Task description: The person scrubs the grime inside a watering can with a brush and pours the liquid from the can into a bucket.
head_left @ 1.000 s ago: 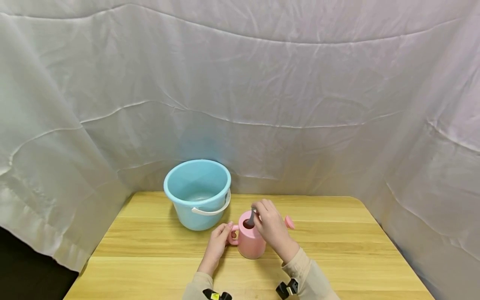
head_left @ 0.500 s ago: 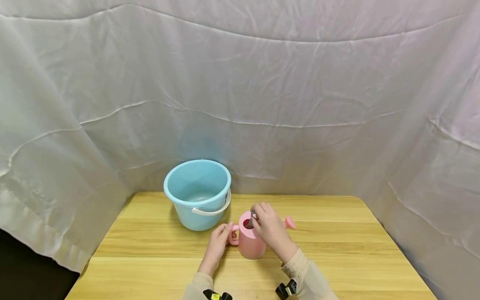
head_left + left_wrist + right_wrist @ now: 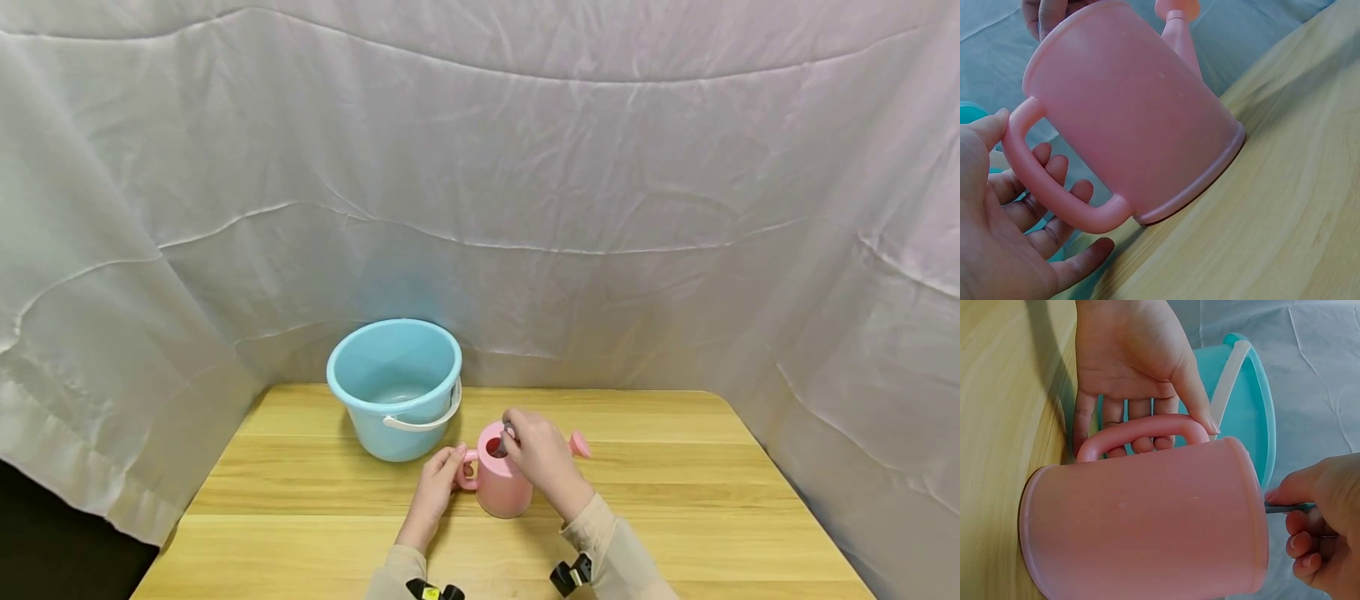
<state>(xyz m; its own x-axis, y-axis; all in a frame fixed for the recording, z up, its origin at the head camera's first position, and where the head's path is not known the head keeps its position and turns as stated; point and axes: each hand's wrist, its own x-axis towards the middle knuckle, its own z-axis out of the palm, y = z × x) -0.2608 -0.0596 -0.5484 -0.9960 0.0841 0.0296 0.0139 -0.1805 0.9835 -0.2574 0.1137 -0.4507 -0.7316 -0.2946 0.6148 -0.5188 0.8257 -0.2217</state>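
Note:
A pink watering can (image 3: 505, 493) stands upright on the table, its spout (image 3: 579, 444) pointing right. My left hand (image 3: 433, 487) holds the can's handle (image 3: 1063, 206), thumb at its top and fingers reaching through the loop. Over the can's top, my right hand (image 3: 546, 458) pinches a slim grey tool (image 3: 1282, 509) between thumb and curled fingers. The tool's lower end goes down into the round opening and is hidden inside, so I cannot tell its kind.
A light blue bucket (image 3: 393, 362) with a white handle (image 3: 429, 423) stands behind and left of the can. The wooden table (image 3: 675, 500) reaches back to a pale grey curtain (image 3: 525, 167) around the sides and rear.
My right hand has shifted slightly, and the grey tool's angle in the can's opening has changed. My left hand, the watering can and the bucket stay in place.

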